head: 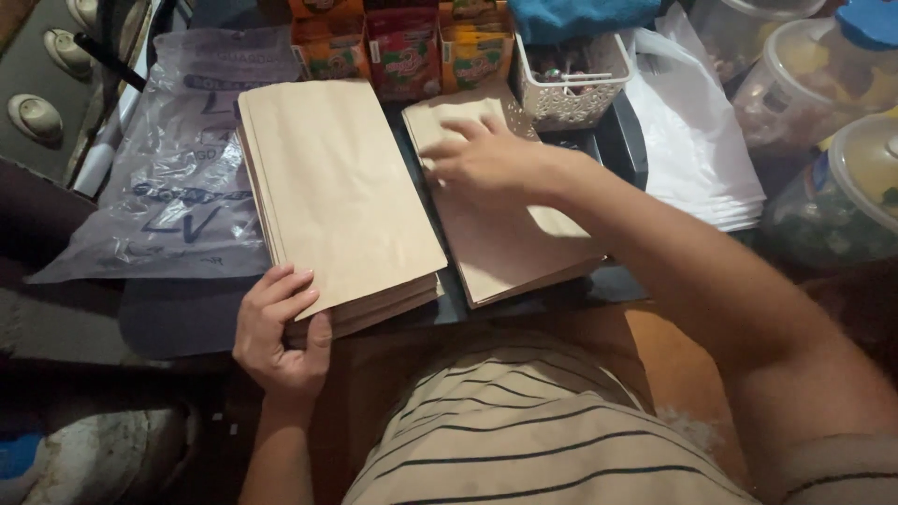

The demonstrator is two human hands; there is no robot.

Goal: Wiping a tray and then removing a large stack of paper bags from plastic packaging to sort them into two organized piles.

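- Dim, cluttered worktop (pixel 168 323), dark surface, crowded along its far edge with packets and tubs.
- Thick stack of brown paper bags (pixel 337 192) lies at mid-worktop, long side running from the far edge to the near edge, slightly askew.
- Left hand (pixel 279 335) grips the stack's near left corner: fingers curled over the top sheet, thumb against the edge of the pile. Partly closed, holding the bags.
- Thinner stack of brown bags (pixel 510 248) lies just beside the first, to its right, a narrow dark gap between them.
- Right hand (pixel 482 159) rests flat on the far end of the thinner stack, fingers spread and pressing down; nothing clasped.
- White lattice basket (pixel 571 89) stands at the far edge, touching the thinner stack's far corner.
- Colourful snack packets (pixel 404 51) line the far edge behind both stacks.
- Clear printed plastic bag (pixel 178 168) lies flat at the left edge.
- White plastic bags (pixel 697 154) are piled to the right, with lidded clear tubs (pixel 804 84) at the far right corner.
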